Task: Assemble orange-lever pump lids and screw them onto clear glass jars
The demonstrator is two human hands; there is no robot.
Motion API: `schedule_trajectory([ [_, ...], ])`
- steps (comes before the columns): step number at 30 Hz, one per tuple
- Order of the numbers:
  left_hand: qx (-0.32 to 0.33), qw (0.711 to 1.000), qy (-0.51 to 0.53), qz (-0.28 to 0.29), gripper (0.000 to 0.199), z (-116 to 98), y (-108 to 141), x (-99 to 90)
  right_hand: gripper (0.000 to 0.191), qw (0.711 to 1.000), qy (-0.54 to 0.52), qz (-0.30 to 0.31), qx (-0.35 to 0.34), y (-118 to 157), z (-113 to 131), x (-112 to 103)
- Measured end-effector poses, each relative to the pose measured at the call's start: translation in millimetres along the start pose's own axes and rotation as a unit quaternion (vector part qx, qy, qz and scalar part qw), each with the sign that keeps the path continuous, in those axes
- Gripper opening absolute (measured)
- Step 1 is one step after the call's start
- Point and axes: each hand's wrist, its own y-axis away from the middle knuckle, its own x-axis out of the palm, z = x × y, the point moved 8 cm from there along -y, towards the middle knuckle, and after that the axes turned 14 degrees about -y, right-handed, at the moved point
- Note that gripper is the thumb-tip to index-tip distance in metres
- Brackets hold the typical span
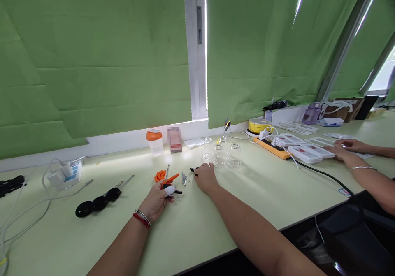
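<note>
My left hand [157, 202] is closed around an orange strip [171, 179] and a black bar-like piece [177, 192]; their exact kind is unclear. Something white covers its thumb. Just beyond it lies a wavy orange piece [159, 175] with a thin metal shaft [168, 170] beside it. Several slim metal rods or bolts [184, 179] rest between my hands. My right hand [206, 178] is lowered to the table, its fingers closed at a small dark piece [193, 170] that is partly hidden. Left of my hands lie three black-handled screwdrivers [99, 203].
Several upturned glass jars [218, 156] stand beyond my right hand. An orange-lidded cup [154, 143] and a small box [175, 139] are near the wall. White cables and a power strip [72, 173] lie left. A co-worker's hands [345, 147] work right, near stacked white trays [304, 152].
</note>
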Motion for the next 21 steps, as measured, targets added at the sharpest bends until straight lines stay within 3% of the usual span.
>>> schedule_trajectory([
  [12,-0.010,0.999,-0.022,0.032,0.031,4.4,-1.0,3.1,0.015,0.998,-0.033,-0.038,0.033,-1.6,-5.3,-5.2],
  [18,0.036,0.999,0.003,-0.016,0.033,-1.5,-3.5,-6.3,0.021,0.992,-0.108,-0.056,0.031,5.2,-2.5,-17.1],
  [21,0.054,0.998,0.004,-0.032,0.039,-4.3,-3.8,-10.5,0.023,0.977,-0.209,-0.040,0.004,13.3,8.1,-21.2],
])
